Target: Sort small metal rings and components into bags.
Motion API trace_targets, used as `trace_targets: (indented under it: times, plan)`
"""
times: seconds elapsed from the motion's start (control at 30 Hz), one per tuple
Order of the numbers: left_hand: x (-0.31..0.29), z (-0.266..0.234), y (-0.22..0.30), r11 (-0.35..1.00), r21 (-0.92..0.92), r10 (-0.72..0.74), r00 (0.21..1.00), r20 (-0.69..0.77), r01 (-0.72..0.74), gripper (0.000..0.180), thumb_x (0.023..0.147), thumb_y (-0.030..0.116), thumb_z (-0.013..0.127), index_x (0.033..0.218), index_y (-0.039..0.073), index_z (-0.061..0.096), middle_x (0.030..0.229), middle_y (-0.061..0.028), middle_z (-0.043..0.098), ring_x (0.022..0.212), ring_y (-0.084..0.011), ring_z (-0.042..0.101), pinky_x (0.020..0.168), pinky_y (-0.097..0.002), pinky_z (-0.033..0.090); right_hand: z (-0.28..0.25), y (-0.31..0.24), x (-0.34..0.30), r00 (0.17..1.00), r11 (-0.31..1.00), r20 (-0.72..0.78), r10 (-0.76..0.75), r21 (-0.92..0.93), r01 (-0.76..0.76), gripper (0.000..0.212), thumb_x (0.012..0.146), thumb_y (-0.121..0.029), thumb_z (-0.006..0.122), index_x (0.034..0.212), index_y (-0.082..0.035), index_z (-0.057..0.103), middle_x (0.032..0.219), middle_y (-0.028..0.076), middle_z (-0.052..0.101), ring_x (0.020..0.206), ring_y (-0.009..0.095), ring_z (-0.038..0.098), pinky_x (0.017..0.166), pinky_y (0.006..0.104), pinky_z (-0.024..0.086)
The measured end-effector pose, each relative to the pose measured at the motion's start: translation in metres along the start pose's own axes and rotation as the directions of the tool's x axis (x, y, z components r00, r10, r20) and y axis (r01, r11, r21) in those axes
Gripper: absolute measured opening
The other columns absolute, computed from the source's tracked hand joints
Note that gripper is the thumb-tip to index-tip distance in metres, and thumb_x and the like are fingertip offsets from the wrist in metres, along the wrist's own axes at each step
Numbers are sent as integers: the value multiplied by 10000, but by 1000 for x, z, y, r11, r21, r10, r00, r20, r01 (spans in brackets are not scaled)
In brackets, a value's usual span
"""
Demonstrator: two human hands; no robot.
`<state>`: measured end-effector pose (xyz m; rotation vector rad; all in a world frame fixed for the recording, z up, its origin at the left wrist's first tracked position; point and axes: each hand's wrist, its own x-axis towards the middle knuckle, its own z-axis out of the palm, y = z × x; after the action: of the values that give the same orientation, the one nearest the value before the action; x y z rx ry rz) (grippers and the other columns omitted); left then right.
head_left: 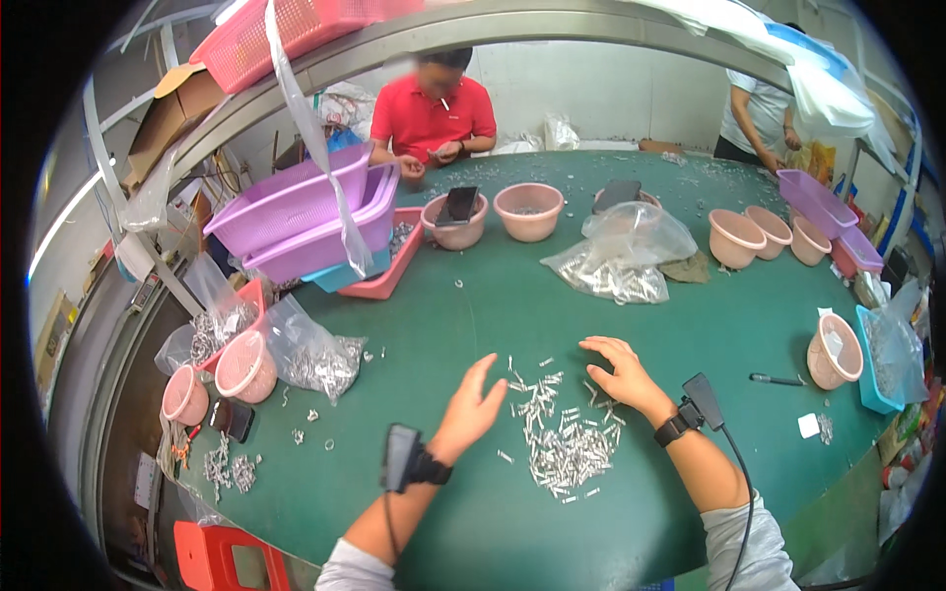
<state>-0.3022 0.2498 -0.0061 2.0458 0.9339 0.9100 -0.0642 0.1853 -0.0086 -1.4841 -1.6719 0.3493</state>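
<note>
A loose pile of small silvery metal pieces (572, 453) lies on the green table (394, 492) in front of me. Just left of the pile's upper part is my left hand (469, 409), its thumb and fingers apart and nothing in it. On the opposite side, my right hand (627, 376) curves toward the pile's upper right edge. Its fingers are apart and it also holds nothing. Whether either hand touches the tabletop, I cannot tell. Each wrist bears a black strap with a small dark device and a cable.
Clear bags of metal parts (611, 271) (317, 355) lie ahead and to the left. Pink bowls (529, 211) (835, 352) stand farther off, beside stacked purple baskets (305, 222). A pen (777, 379) lies right. Across the table sits a person in red (431, 113); another stands right.
</note>
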Motion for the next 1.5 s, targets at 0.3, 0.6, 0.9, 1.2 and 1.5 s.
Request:
trace_targets:
  times: [0.3,0.6,0.9,1.2,1.5]
  plan:
    - [25,49,-6,972,25,201,888,414,-232,435,796,265,467,1133,-2,394,1167,-186,393,1123,-294,332,939,-344,250,17,-8,-11,934,953,358,9,281,-117,300,730,-135,538,1020,-63,507,1023,116,514,978,241,457,843,322,354]
    - [-61,41,45,953,68,229,845,483,-297,483,801,309,435,1167,8,342,1172,-182,383,1115,-299,336,948,-366,226,9,-51,-81,919,971,378,-112,237,21,218,729,-138,535,935,-66,530,957,94,536,929,243,469,814,324,362]
    - [-94,16,41,959,131,211,941,264,-252,419,798,277,426,1134,29,396,1179,-170,386,1138,-305,309,951,-358,225,-13,-45,-84,985,976,100,140,154,-155,230,722,-76,500,948,-54,535,979,92,531,950,204,463,840,302,354]
    - [-82,30,30,974,116,138,912,387,-197,391,818,276,388,1125,34,415,1187,-143,391,1158,-281,286,959,-357,207,-4,-39,-74,954,994,299,13,96,-44,223,748,-129,480,931,-19,543,884,124,567,832,228,532,752,306,405]
    - [-121,37,60,971,-53,225,819,527,-233,341,820,177,383,1129,37,416,1197,-137,379,1144,-270,314,951,-360,230,-22,-81,-144,989,992,85,118,23,-121,181,724,-87,506,890,-20,537,802,105,547,789,242,515,703,311,415]
